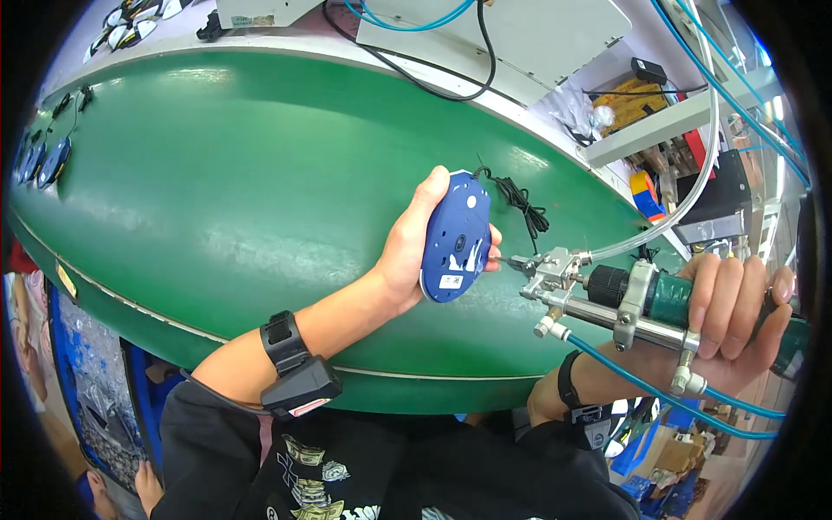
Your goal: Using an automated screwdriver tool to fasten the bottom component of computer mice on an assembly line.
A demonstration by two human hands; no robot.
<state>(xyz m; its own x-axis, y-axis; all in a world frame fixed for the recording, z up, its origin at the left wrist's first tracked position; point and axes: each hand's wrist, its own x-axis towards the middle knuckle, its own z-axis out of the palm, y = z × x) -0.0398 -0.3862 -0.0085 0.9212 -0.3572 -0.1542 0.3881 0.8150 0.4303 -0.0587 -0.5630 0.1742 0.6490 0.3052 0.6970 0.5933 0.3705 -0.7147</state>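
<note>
My left hand (406, 247) grips a blue computer mouse (458, 238) above the green belt, its underside turned toward me with a sensor opening and a white label showing. From the mouse's far end runs a bundled black cable (523, 208). My right hand (737, 312) is wrapped round a green powered screwdriver (669, 299) lying nearly sideways. Its metal screw-feeding head (555, 273) points left, close to the mouse's right edge and the left fingertips. Whether the tip touches the mouse I cannot tell.
Over the green conveyor belt (217, 173), several blue mice (54, 163) lie at the far left. A clear hose (685, 208) and blue air tubes (646, 390) trail from the screwdriver. White machine housings (520, 43) stand behind the belt. Another person's hand (147, 485) shows at lower left.
</note>
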